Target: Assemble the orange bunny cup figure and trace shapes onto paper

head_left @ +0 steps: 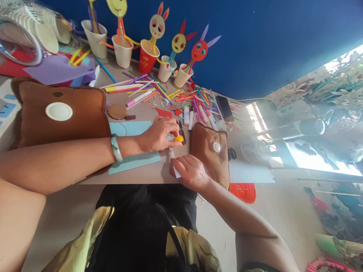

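My left hand (161, 134) pinches a small round yellow piece, like a cap (179, 138), between thumb and fingers. In my closed right hand (191, 172) is a slim white tube (176, 170), its narrow tip pointing up toward the left hand; the fingers hide much of it. The two hands are close together but apart, near the table's front edge. Beneath my left wrist lies a light blue sheet of paper (136, 164) with a thin curved line on it. A small dark case (181, 130) with slim dark tools sits just beyond the left fingers.
Brown plush pads lie at left (90, 109) and right (208, 151). Behind are scattered markers (138, 98), colored sticks (195, 98), a cardboard disc (117, 112) and a phone (225, 108). Paper cups holding face puppets, one red cup (147, 62) among them, line the blue wall.
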Available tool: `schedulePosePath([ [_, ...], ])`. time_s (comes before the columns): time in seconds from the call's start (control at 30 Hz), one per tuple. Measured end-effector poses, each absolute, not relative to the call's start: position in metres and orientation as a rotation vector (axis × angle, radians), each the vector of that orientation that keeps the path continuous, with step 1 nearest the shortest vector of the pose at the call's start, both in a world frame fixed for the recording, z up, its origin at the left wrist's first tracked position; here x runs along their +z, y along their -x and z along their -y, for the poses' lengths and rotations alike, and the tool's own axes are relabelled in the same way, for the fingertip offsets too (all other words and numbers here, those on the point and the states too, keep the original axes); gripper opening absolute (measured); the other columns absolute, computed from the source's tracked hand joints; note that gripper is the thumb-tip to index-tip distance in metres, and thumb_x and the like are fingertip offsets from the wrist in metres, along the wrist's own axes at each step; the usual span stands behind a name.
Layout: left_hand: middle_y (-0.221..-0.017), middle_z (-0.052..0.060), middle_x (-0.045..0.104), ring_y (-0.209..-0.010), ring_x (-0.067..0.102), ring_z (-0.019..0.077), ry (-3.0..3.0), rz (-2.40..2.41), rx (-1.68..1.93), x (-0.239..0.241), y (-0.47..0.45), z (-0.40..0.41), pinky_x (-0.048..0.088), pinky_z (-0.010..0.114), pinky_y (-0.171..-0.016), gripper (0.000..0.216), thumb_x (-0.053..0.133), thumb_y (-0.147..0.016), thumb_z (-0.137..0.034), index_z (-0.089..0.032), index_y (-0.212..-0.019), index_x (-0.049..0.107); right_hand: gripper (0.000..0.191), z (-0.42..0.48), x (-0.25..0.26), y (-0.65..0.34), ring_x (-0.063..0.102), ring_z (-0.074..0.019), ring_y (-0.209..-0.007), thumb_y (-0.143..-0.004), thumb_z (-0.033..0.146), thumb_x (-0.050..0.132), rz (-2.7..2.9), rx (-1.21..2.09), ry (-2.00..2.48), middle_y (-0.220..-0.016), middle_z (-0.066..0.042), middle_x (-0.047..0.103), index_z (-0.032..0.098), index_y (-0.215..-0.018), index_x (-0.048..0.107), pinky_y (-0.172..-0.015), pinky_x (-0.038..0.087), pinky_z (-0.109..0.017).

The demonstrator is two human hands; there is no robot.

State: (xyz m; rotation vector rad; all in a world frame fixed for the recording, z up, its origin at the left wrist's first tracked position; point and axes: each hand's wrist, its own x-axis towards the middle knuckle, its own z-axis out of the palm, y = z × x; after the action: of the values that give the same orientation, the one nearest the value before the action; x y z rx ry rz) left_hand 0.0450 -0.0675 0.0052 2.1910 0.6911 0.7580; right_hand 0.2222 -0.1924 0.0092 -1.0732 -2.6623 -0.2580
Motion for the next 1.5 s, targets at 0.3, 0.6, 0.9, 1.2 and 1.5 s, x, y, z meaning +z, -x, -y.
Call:
schedulePosePath([
  [0.3, -0.089, -0.001, 0.063, -0.092, 0.057, 0.0173, -2.22, -0.702, 0.751, 0.004, -0.046, 0.067, 0.029, 0.034, -0.094, 0.018, 0.075, -0.079, -0.027, -0.017, -0.078, 0.06, 0.023, 0.19, 0.009, -0.23, 0.049, -0.0161, -0.063, -0.077, 0.005, 0.045, 2.656, -0.209, 1.058, -0.071, -0.003, 0.061, 0.018, -0.083, 0.063, -0.061, 0.037, -0.03],
  [0.6, -0.088, 0.0, 0.063, -0.092, 0.058, 0.0188, -2.215, -0.7, 0.755, 0.005, -0.046, 0.067, 0.031, 0.037, -0.093, 0.017, 0.076, -0.079, -0.027, -0.017, -0.078, 0.062, 0.013, 0.189, 0.003, -0.234, 0.06, -0.0162, -0.066, -0.087, 0.009, 0.056, 2.538, -0.135, 1.194, -0.075, -0.004, 0.068, 0.019, -0.09, 0.065, -0.064, 0.045, -0.03],
  [0.9, -0.087, 0.001, 0.063, -0.091, 0.058, 0.0208, -2.252, -0.644, 0.761, -0.002, -0.046, 0.062, 0.033, 0.038, -0.093, 0.029, 0.074, -0.081, -0.046, -0.018, -0.08, 0.066, 0.007, 0.153, 0.029, -0.255, 0.06, -0.0139, -0.055, -0.082, 0.028, 0.064, 1.62, 0.509, 1.756, -0.064, 0.001, 0.066, 0.021, -0.083, 0.063, -0.053, 0.047, -0.026],
  [1.2, -0.088, -0.001, 0.061, -0.089, 0.057, 0.019, -2.251, -0.707, 0.798, -0.004, -0.047, 0.064, 0.028, 0.043, -0.102, 0.022, 0.076, -0.079, -0.039, -0.019, -0.079, 0.066, 0.029, 0.07, 0.021, -0.261, 0.045, -0.0077, -0.039, -0.076, 0.044, 0.07, 1.479, 1.255, 1.544, -0.048, 0.006, 0.055, 0.02, -0.074, 0.055, -0.039, 0.032, -0.02],
  [1.5, -0.084, -0.001, 0.061, -0.089, 0.056, 0.0193, -2.257, -0.737, 0.801, -0.002, -0.046, 0.065, 0.026, 0.045, -0.106, 0.02, 0.076, -0.079, -0.04, -0.021, -0.078, 0.07, 0.016, 0.052, 0.028, -0.236, 0.042, -0.006, -0.04, -0.081, 0.027, 0.061, 1.74, 1.506, 1.492, -0.048, 0.006, 0.052, 0.019, -0.07, 0.053, -0.038, 0.03, -0.017],
])
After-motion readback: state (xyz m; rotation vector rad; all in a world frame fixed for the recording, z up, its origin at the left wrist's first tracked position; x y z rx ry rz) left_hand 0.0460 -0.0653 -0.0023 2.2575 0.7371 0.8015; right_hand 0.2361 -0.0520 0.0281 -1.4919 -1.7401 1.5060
